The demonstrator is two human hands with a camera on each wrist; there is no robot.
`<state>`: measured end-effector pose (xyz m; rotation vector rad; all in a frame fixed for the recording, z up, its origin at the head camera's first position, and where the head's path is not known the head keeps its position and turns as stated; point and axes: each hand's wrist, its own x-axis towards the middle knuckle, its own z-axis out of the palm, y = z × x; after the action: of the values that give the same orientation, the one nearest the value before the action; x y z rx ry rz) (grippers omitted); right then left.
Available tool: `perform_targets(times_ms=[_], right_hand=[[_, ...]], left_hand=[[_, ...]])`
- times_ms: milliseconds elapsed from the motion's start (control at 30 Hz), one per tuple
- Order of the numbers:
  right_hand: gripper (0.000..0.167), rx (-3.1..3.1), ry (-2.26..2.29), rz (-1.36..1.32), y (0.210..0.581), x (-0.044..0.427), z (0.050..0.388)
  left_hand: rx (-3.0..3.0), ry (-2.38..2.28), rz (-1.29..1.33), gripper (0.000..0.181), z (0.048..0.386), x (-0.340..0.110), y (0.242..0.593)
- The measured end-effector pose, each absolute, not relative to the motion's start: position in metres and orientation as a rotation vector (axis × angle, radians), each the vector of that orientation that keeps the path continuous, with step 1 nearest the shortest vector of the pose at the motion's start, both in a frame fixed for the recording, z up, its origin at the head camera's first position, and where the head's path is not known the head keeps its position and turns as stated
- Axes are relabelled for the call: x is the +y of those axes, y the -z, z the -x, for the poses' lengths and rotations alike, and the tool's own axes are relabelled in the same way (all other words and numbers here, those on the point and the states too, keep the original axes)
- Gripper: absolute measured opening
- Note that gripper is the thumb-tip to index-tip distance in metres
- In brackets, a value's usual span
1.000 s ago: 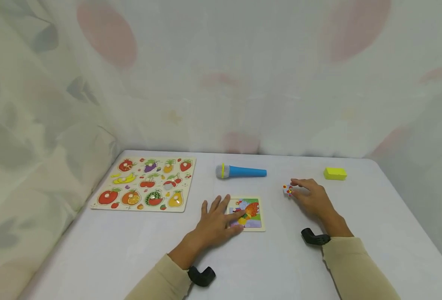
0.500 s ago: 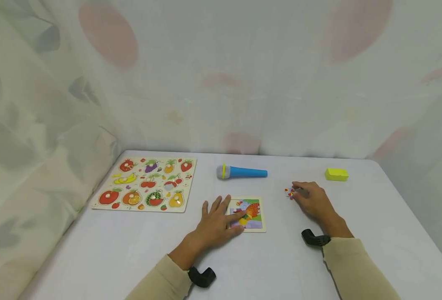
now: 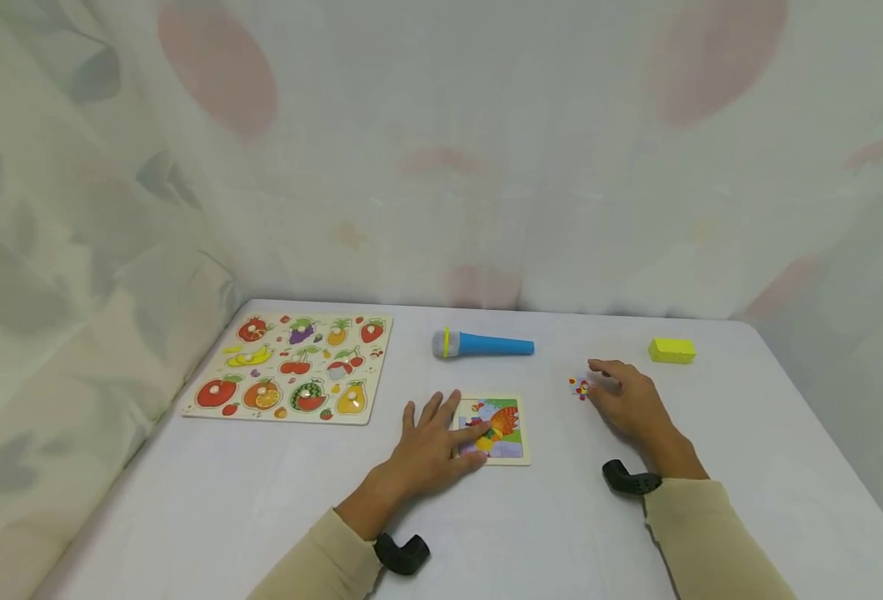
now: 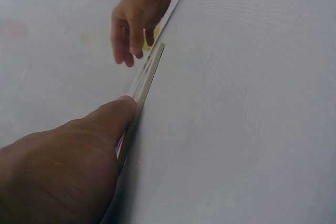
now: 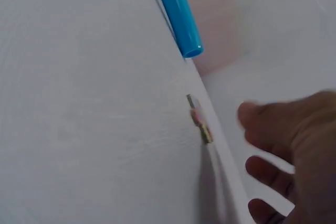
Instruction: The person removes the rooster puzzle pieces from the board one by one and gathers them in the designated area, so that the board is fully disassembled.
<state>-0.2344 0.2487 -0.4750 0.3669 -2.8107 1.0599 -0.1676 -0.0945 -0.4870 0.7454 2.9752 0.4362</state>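
Observation:
My left hand (image 3: 428, 454) rests with spread fingers on a small framed jigsaw puzzle (image 3: 507, 417), covering its left part. The picture has a red-orange figure on green. In the left wrist view, the thumb (image 4: 113, 116) lies along the puzzle's edge (image 4: 152, 69). To the right, a small colourful puzzle piece (image 3: 579, 387) lies on the white table. My right hand (image 3: 629, 406) is just right of the piece, fingers loosely bent and holding nothing. A gap between the thumb and the piece (image 5: 199, 119) shows in the right wrist view.
A fruit peg board (image 3: 314, 392) lies at the back left of the table (image 3: 524, 533). The blue toy microphone (image 3: 494, 344) is behind the framed puzzle. At the back right sits a yellow block (image 3: 671, 350). Patterned curtains (image 3: 561, 167) surround the table.
My right hand has let go of the puzzle piece and drawn slightly right, leaving it on the table. The left hand has stayed on the framed puzzle.

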Motion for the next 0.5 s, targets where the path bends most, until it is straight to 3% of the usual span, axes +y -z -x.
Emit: perform_targets(times_ms=[500], right_hand=[[0.047,-2.574,-1.1,-0.516,0.441,0.238,0.211]], left_hand=[[2.976,-0.438,-0.734,0.054,0.167,-0.094,0.486]])
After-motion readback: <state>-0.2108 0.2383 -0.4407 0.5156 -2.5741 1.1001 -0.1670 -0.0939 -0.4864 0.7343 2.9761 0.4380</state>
